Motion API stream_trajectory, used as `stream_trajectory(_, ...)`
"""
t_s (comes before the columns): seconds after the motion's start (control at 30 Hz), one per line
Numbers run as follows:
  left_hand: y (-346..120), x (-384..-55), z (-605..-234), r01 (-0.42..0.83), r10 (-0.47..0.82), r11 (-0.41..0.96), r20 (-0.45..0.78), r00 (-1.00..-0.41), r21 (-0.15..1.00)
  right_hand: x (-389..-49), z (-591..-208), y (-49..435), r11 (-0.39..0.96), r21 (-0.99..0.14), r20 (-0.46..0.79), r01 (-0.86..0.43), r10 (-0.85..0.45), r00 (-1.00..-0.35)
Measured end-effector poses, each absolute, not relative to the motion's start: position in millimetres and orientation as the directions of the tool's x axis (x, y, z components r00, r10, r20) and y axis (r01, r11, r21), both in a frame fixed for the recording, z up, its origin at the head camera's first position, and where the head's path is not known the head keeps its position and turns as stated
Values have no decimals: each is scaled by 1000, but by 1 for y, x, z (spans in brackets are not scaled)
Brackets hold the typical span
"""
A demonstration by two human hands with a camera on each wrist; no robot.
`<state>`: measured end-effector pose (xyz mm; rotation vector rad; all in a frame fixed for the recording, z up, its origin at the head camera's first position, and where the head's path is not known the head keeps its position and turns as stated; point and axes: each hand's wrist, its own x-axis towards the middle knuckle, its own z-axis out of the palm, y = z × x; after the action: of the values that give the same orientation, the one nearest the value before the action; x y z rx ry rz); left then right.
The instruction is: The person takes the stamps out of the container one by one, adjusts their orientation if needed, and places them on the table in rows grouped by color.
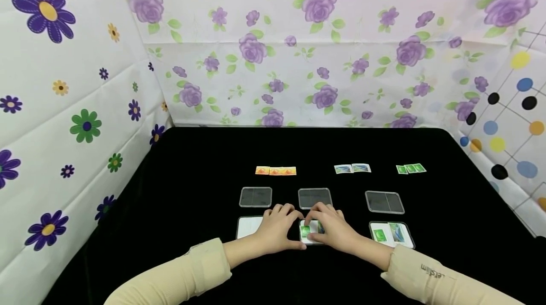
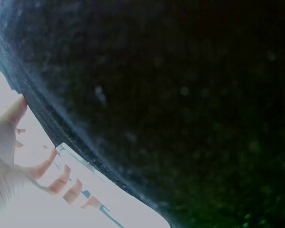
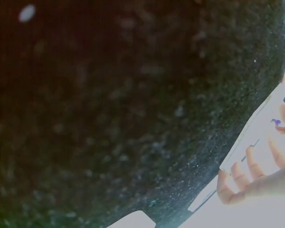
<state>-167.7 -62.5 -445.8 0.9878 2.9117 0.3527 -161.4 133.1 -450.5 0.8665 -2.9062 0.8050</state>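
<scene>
In the head view, a shallow case with a white face (image 1: 313,242) lies between both hands at the middle of the front row. A small green card (image 1: 304,232) is on its left half, and a blue-green picture card (image 1: 321,226) is partly hidden behind my right hand. My right hand (image 1: 337,231) pinches the green card, index finger at its top edge and thumb at its lower right. My left hand (image 1: 277,233) has thumb and index finger spread at the case's left corners, other fingers over the neighbouring white case (image 1: 248,227).
Another white case (image 1: 386,241) at right bears a green card and a picture card. Behind stand three clear dark-looking cases (image 1: 256,197). Farther back lie orange cards (image 1: 275,171), blue landscape cards (image 1: 352,168) and green cards (image 1: 411,168) on the black tabletop (image 1: 204,153).
</scene>
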Motion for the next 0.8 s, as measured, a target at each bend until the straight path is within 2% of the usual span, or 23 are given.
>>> stream_trajectory(0.8,-62,-168,-445,588,599,778,17,-800,221,-158,-447,123,718,-520,164,-463,-448,-879)
